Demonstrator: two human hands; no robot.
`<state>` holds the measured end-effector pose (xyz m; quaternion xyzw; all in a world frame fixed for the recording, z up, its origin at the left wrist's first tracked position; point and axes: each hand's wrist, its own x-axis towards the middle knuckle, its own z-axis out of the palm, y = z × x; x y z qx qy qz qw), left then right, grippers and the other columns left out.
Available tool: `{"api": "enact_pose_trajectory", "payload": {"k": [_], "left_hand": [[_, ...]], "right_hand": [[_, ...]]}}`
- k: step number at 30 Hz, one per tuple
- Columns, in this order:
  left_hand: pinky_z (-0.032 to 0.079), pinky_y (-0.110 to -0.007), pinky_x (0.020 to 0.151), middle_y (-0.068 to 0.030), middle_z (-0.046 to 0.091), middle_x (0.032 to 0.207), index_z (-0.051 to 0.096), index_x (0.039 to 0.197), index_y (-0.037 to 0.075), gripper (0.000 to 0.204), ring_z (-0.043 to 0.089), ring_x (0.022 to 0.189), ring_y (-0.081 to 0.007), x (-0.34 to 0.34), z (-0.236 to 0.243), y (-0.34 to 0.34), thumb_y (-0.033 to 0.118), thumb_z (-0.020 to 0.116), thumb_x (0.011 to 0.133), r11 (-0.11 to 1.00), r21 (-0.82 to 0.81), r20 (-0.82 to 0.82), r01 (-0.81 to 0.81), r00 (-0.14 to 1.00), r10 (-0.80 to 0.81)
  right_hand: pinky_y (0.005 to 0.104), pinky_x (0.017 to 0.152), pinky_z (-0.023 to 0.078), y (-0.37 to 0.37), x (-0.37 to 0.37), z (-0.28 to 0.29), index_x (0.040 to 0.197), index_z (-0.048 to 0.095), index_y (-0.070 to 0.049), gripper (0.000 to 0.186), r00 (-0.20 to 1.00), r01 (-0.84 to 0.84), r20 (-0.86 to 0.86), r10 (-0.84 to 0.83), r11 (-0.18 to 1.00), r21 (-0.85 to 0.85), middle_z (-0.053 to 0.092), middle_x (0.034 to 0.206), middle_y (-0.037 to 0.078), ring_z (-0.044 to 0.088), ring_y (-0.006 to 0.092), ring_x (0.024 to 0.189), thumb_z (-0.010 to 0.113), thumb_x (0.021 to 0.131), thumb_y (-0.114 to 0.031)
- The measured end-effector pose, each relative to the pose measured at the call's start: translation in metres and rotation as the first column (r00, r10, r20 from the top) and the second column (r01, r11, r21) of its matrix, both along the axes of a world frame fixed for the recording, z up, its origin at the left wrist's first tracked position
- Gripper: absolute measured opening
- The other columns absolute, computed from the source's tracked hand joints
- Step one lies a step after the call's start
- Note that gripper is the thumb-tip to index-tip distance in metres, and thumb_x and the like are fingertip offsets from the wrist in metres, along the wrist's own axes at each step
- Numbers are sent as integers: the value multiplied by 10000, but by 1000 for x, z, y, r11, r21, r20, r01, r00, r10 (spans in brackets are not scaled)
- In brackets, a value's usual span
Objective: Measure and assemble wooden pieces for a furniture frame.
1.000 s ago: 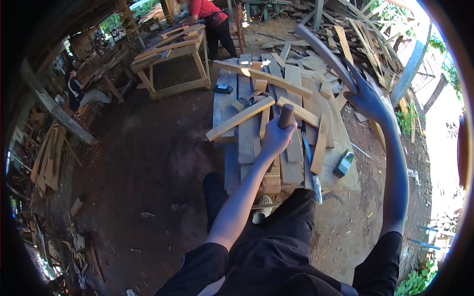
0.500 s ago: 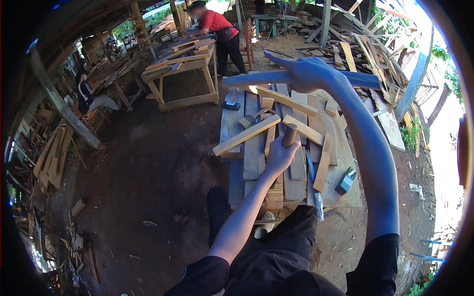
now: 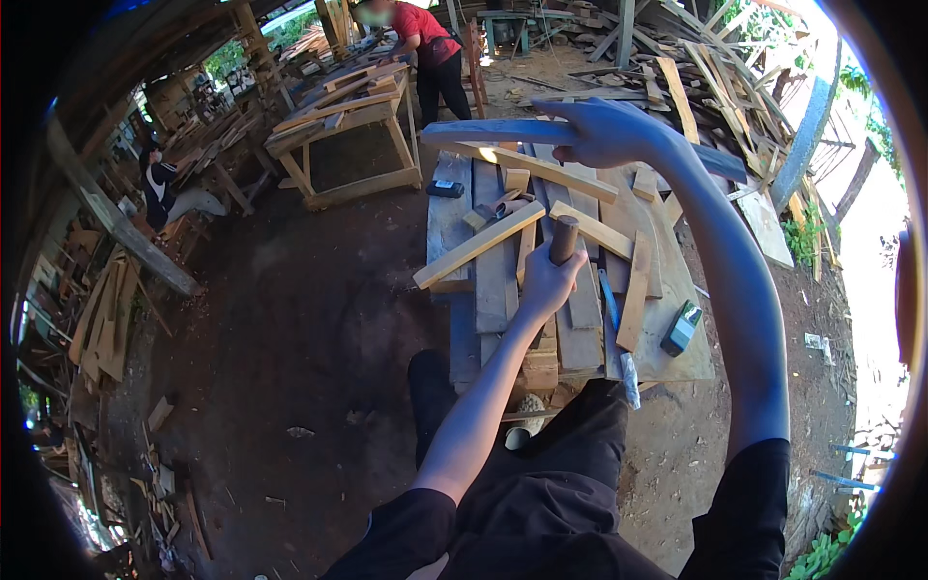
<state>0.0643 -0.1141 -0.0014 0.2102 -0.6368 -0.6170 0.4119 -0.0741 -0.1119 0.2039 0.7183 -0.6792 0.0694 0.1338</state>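
Observation:
My left hand (image 3: 548, 282) is closed around a brown round wooden handle (image 3: 564, 242), whose top sticks up above the fist over the workbench; its lower end is hidden. Higher up, my right hand (image 3: 614, 135) holds a long wooden board (image 3: 488, 131) roughly level, the thumb below and the other fingers stretched along the far side. The board's right end (image 3: 720, 164) shows beyond my wrist. Beneath both hands, pale wooden strips (image 3: 480, 246) lie crossed on the workbench (image 3: 680, 360).
On the bench are a dark box-shaped tool (image 3: 681, 329), a small black device (image 3: 445, 188) and a blue strip-like tool (image 3: 609, 298). A second table (image 3: 361, 200) with wood stands at the far left, a person in red (image 3: 425, 39) beside it. Scrap wood (image 3: 720, 106) is heaped far right.
The view has tilted slightly, so the bench sits higher. My right hand's raised finger has come down toward the board. Both hands keep their holds.

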Motion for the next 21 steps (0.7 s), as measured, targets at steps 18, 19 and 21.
{"api": "enact_pose_trajectory", "payload": {"k": [18,19,21], "left_hand": [[425,-256,447,6,513,571,558,765,37,221,521,451,-89,1,-7,-8,184,691,861,1000,8,-27,6,1000,-6],[421,-256,441,1,522,570,557,778,33,204,527,448,-89,1,-8,-8,169,683,862,1000,16,-40,11,999,-11],[418,-257,434,-4,530,568,557,791,29,187,533,446,-88,3,-10,-8,154,676,864,999,29,-49,17,999,-15]], "right_hand": [[395,646,486,118,-39,-101,1007,559,4,425,828,264,546,-128,948,-178,640,766,201,650,318,682,696,875,-375],[393,639,481,125,-37,-103,1006,557,5,425,901,209,410,-140,969,-129,629,749,195,638,307,663,705,870,-370],[396,651,488,128,-34,-109,1028,568,1,430,901,244,374,-219,970,-21,632,748,207,649,321,684,725,842,-353]]}}
